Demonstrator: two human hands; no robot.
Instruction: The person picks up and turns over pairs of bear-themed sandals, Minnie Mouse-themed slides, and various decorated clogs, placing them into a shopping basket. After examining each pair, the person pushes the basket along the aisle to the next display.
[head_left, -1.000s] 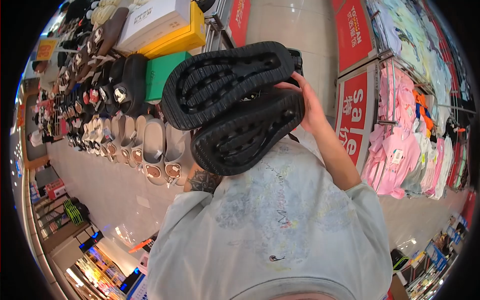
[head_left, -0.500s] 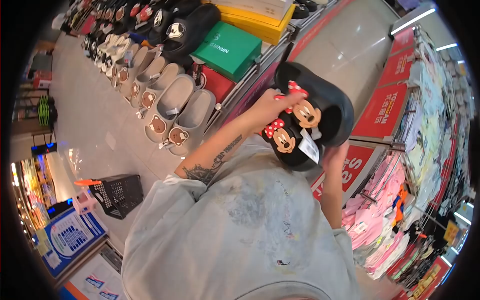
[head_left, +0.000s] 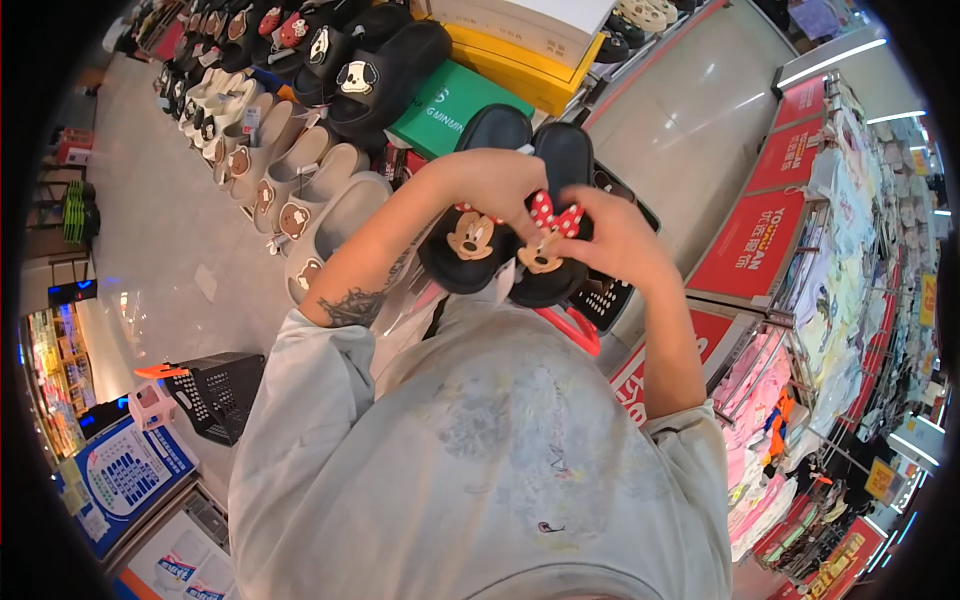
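Two black Mickey slippers [head_left: 500, 130], soles-up second ago, now faces-up, side by side at 12 o'clock; left hand [head_left: 490, 185], right hand [head_left: 612, 238] fingers wrapped over them.

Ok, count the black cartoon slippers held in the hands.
2. The left slipper, with a mouse face, is gripped by the left hand; the right slipper, with a red dotted bow, sits beside it under the right hand. No third looks hidden.
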